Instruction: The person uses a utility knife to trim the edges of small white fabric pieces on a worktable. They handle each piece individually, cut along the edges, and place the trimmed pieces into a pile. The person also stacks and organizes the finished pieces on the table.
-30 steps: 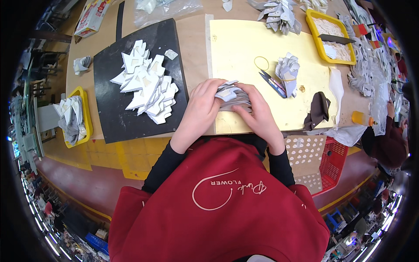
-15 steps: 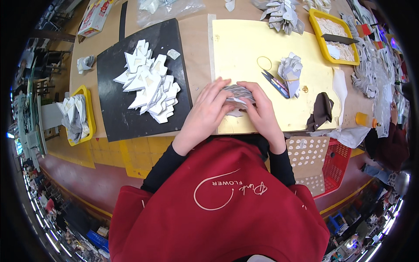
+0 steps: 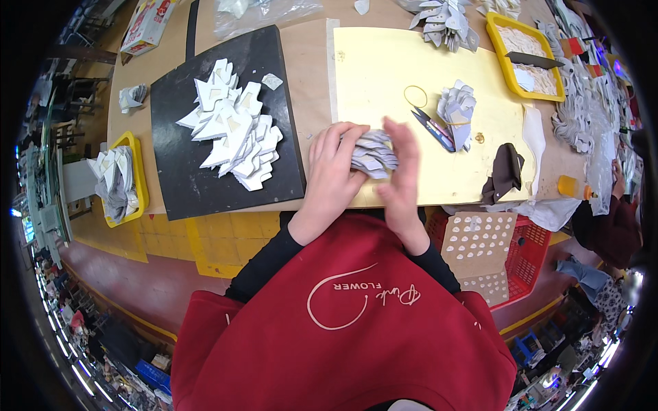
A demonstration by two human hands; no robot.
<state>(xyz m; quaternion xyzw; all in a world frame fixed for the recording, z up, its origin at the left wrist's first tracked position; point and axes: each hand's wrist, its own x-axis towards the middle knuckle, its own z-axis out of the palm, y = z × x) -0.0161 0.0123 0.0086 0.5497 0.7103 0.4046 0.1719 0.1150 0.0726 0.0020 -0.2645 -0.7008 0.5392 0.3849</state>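
head: hands (image 3: 336, 171) gripping grey stack (image 3: 373, 152)

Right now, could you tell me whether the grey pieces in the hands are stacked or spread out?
Stacked: the grey pieces sit as one tight bundle between the left hand and right hand.

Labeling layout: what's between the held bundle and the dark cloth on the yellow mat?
Head view: from the bundle toward the dark cloth comes the right hand, then bare yellow mat. The snips lie just above that line.
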